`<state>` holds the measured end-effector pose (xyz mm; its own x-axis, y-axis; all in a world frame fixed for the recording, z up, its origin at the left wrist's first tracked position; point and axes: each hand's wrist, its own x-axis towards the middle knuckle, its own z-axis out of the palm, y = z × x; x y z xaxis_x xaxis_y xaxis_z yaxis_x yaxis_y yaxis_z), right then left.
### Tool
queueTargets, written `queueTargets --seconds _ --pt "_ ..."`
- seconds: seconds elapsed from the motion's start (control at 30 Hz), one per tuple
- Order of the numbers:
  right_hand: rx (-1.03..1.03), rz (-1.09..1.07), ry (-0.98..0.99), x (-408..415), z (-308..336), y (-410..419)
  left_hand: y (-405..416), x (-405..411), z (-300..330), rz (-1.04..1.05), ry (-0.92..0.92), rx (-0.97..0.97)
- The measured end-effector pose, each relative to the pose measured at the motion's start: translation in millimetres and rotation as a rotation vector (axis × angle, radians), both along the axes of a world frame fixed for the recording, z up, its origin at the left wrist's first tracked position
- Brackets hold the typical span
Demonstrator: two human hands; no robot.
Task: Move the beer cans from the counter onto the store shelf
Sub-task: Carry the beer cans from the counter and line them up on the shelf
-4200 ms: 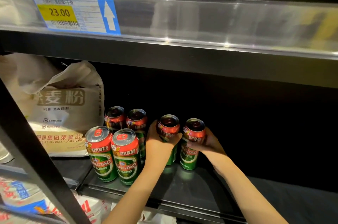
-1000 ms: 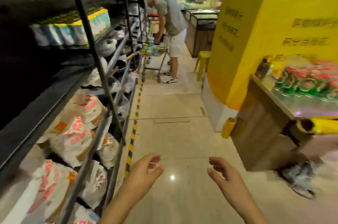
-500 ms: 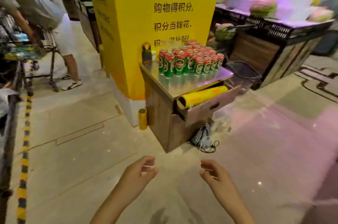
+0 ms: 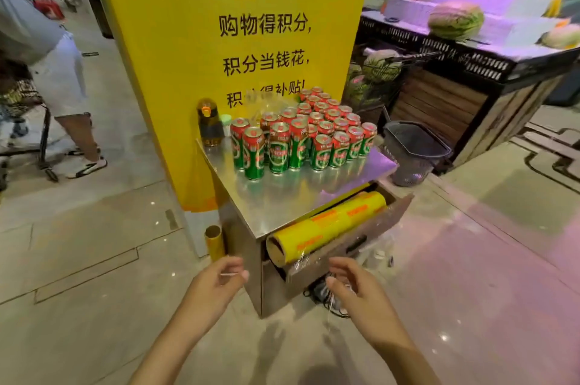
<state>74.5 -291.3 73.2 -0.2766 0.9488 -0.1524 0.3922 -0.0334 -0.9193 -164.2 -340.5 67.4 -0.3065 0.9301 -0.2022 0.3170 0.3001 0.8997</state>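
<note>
Standing at the far left is another person (image 4: 53, 48), bent over beside a trolley (image 4: 28, 133), only partly in view; further in rises a yellow pillar (image 4: 194, 39) printed with black characters; against its foot stands a short yellow tube (image 4: 215, 241) on the tiled floor (image 4: 78, 243). Low in front, the left hand (image 4: 216, 282) hangs in the air, its fingers (image 4: 233, 262) loosely curled and holding nothing. Just past it stands the bench (image 4: 282, 208), a metal-topped cabinet set against the pillar; a dark bottle (image 4: 208, 124) with an orange cap sits at its back left corner; the beer cans (image 4: 301, 136), green with red tops, stand upright in a tight cluster on the rear half of the bench, none of them touched. Below the top a drawer (image 4: 354, 243) is pulled open with a roll of yellow film (image 4: 329, 227) lying in it. The right hand (image 4: 357, 290) hovers in front of the drawer, fingers (image 4: 343, 267) loosely bent, gripping nothing. Right of the bench sits a dark basket (image 4: 414, 149) on the floor; beyond it a fruit stand (image 4: 470, 70) carries a watermelon (image 4: 456, 20).
</note>
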Motion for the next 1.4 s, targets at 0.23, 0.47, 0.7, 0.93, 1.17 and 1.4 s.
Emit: queueTargets --seconds 0.23,0.47,0.7,0.93,1.17,1.4 --pt "-0.149 0.008 0.039 19 -31 135 126 37 -3 -0.046 -0.06 -0.019" --pt "-0.14 0.228 0.034 -14 -37 296 201 5 -14 0.262 -0.068 -0.096" --pt "0.037 0.426 -0.031 -66 -23 410 249 -19 -16 0.517 -0.01 -0.118" --pt "0.426 0.4 -0.172 -107 -18 470 318 -49 -16 0.523 0.028 -0.092" --pt "0.305 0.387 -0.18 -132 -22 479 377 -66 -26 0.466 0.107 0.011" --pt "0.247 0.29 -0.149 -131 -28 479 388 -60 -41 0.588 0.157 0.044"
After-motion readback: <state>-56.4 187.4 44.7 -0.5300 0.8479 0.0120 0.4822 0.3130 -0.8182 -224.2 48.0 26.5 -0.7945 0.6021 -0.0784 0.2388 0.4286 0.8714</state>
